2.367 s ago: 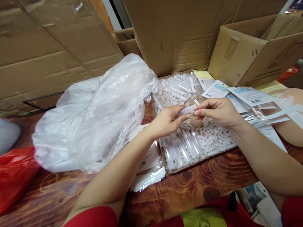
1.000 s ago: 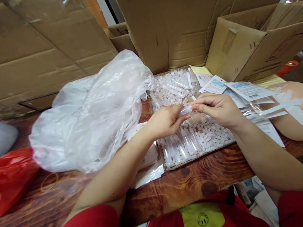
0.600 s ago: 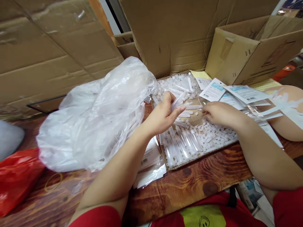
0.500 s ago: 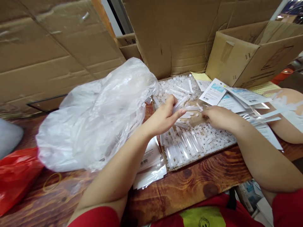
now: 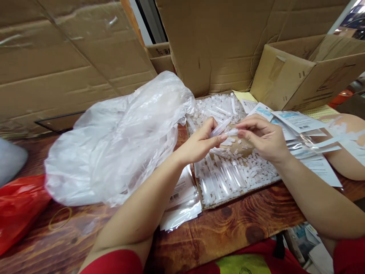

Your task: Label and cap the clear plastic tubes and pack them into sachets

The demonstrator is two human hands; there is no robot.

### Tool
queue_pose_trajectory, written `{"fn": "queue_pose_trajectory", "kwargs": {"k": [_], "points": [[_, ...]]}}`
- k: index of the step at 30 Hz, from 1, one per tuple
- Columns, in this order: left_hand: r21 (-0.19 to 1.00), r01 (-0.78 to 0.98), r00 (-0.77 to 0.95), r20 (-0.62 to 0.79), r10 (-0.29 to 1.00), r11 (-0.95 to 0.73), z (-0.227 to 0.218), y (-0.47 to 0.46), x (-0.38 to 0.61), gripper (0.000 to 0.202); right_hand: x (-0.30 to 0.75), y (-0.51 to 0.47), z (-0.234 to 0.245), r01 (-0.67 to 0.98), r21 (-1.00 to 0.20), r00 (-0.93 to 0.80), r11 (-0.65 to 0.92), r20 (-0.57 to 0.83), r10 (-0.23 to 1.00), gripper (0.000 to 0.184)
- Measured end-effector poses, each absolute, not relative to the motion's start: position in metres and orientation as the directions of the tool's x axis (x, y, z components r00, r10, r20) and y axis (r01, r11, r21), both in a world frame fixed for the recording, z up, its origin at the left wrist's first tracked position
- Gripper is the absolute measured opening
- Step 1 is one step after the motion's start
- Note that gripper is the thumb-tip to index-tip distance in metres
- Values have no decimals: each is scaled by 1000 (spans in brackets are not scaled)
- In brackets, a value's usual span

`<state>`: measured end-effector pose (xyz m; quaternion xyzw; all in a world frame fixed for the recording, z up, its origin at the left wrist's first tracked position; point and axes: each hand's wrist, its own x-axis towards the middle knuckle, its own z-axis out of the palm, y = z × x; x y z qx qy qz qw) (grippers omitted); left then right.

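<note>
My left hand [image 5: 201, 141] is closed around clear plastic tubes [image 5: 221, 127], over a shallow cardboard tray [image 5: 209, 206]. One tube points right from between its thumb and fingers. At that tube's right end, my right hand [image 5: 264, 137] pinches with thumb and fingertips; whether a small piece sits between them is hidden. Beneath the hands, the tray holds many small white plastic pieces [image 5: 256, 167] at the front right. A row of clear tubes [image 5: 222, 177] lies at the front left, and a heap of clear parts [image 5: 215, 104] at the back.
A large translucent plastic bag [image 5: 119, 144] lies left of the tray, a red bag [image 5: 23, 209] farther left. Printed packets [image 5: 299, 121] overlap the tray's right side, beside a beige rounded object [image 5: 342, 160]. An open carton [image 5: 296, 76] stands behind. More packets [image 5: 182, 201] lie front left.
My right hand has risen from the small pieces in the tray to the end of the tube in my left hand. My left hand keeps its hold, nearly still.
</note>
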<state>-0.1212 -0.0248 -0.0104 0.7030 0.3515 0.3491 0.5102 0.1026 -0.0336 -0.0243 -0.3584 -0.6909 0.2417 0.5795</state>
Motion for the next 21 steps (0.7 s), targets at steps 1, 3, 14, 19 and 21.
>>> {"fn": "queue_pose_trajectory", "kwargs": {"k": [1,3,14,19,21], "points": [[959,153,514,130,848,-240,-10,-25,-121,34,100,-35,-26,195,-752,-99,630,624,775,7],[941,196,526,136,840,-276,-10,-26,-121,34,97,-36,-29,174,-751,-145,637,621,771,6],[846,345,545,172,820,-407,-11,-27,-119,32,103,-39,-25,336,-843,-260,420,346,902,46],[823,378,549,171,818,-425,-10,-28,-116,33,105,-41,-21,394,-843,-336,366,238,911,48],[822,384,551,161,819,-420,-10,-29,-115,32,105,-41,-21,449,-831,-353,328,172,920,51]]}}
